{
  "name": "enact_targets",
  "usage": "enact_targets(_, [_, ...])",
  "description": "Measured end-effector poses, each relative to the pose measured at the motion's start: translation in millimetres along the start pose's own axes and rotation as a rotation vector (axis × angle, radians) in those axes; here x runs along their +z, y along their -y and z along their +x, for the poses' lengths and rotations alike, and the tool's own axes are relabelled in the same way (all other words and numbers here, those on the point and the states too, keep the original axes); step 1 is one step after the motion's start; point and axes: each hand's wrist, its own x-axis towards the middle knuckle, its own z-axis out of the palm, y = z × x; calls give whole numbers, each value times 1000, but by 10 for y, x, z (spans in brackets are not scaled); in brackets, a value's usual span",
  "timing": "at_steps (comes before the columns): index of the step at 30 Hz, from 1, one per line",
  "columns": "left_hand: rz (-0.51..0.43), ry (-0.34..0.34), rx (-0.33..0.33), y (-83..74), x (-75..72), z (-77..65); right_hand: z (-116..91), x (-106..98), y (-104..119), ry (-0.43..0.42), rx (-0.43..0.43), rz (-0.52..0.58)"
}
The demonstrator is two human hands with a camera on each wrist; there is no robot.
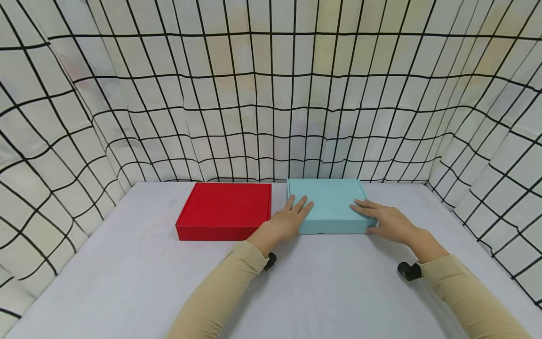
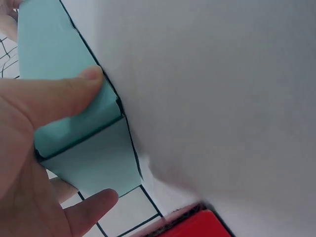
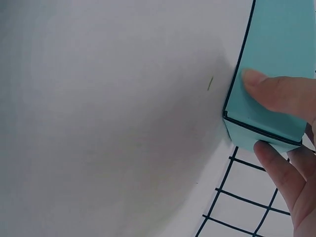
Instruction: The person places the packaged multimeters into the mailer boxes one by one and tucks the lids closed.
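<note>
A closed light blue cardboard box [image 1: 330, 200] lies flat at the back of the white table, right of centre. My left hand [image 1: 284, 223] grips its near left corner. In the left wrist view the thumb [image 2: 74, 96] lies on the front face, with the other fingers at the side and top. At the near right corner my right hand [image 1: 394, 223] grips it too. Its thumb [image 3: 276, 91] rests on the front face in the right wrist view, and a finger [image 3: 279, 165] is against the side. A closed red box [image 1: 228, 205] lies just left of the blue one.
Behind the boxes rises a white wall with a black grid [image 1: 254, 94], which continues along both sides of the white table [image 1: 127, 282]. My left forearm reaches past the red box's near right corner. A black device [image 1: 409, 271] sits at my right wrist.
</note>
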Motion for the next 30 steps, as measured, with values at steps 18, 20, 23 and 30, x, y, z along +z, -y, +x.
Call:
enact_targets(18, [-68, -53, 72, 110, -43, 11, -32, -100, -1, 109, 89, 222])
enact_targets(20, [-59, -88, 78, 145, -75, -21, -19, -140, 2, 106, 103, 237])
enact_targets(23, [-42, -130, 56, 201, -110, -80, -10, -196, 13, 92, 127, 250])
enact_targets(30, [-4, -241, -23, 449, -120, -302, -36, -191, -34, -3, 185, 203])
